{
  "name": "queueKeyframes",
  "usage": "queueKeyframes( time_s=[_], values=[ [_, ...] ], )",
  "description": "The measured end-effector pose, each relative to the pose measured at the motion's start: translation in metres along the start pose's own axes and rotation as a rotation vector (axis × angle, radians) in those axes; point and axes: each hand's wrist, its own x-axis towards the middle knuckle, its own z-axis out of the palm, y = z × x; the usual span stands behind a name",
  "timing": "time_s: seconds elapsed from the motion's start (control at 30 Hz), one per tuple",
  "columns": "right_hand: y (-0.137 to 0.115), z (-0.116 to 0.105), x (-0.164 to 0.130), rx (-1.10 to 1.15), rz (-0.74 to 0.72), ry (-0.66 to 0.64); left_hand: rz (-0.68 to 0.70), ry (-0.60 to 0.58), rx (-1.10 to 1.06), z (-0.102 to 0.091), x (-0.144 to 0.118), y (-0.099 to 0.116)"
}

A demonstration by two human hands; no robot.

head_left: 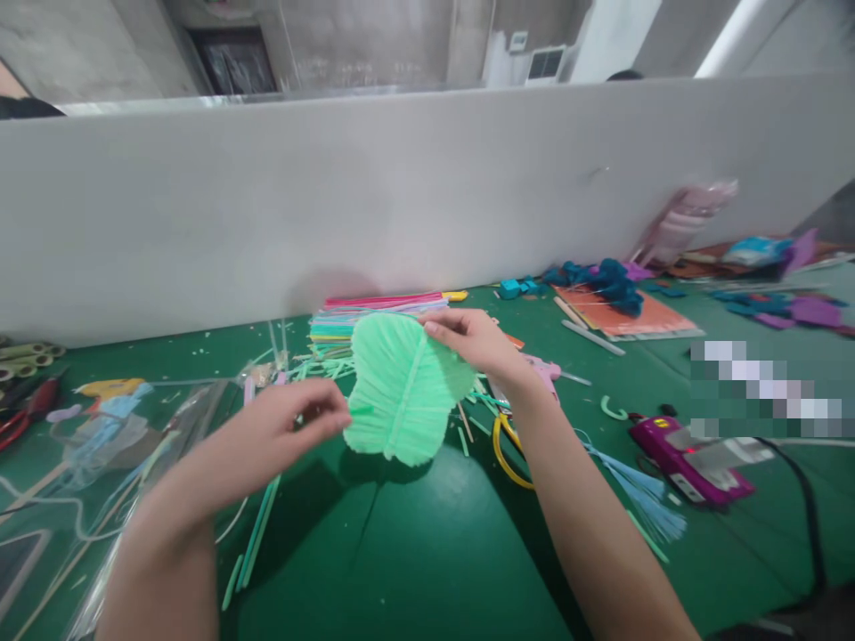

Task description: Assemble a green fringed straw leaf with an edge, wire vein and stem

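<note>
A light green leaf (407, 392) of fuzzy, combed-out chenille, with a raised midrib, is held up over the table. At its upper right edge my right hand (477, 343) pinches it between thumb and fingers. My left hand (304, 418) is beside the leaf's left edge, thumb and fingertips pressed together. A small darker green bit shows at those fingertips, but I cannot make out whether they grip it or the leaf's edge. Behind the leaf lies a bundle of coloured chenille stems (334, 325), partly hidden by it.
Yellow-handled scissors (506, 454) and a pink glue gun (546, 372) lie beside my right forearm. A purple power strip (691, 458) with cords sits at right. Pliers (33, 409) and a yellow glue gun (110, 389) are at left. A white partition (267, 205) closes off the back.
</note>
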Motion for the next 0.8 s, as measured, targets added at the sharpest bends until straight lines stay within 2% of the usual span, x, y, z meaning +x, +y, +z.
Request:
queueKeyframes(
  time_s=[0.07,0.1,0.13,0.27,0.37,0.53,0.8],
  values=[
    [-0.003,-0.002,0.0,0.03,-0.021,0.118,0.001,-0.166,0.032,0.007,0.002,0.007],
    [-0.004,-0.002,0.001,0.037,-0.029,0.168,-0.012,-0.198,0.047,0.009,0.004,0.008],
    [-0.004,-0.003,0.002,0.04,-0.036,0.215,-0.031,-0.195,0.06,0.011,0.006,0.007],
    [0.0,-0.007,0.004,0.068,-0.049,0.383,-0.09,-0.053,0.072,0.007,0.018,-0.011],
    [0.004,-0.011,0.005,0.073,-0.041,0.48,-0.108,-0.032,-0.018,0.005,0.026,-0.021],
    [0.005,-0.009,0.006,0.076,-0.016,0.48,-0.115,-0.04,-0.27,0.016,0.036,-0.022],
    [0.006,-0.007,0.005,0.106,-0.01,0.443,-0.161,-0.004,-0.345,0.021,0.042,-0.025]
  ],
)
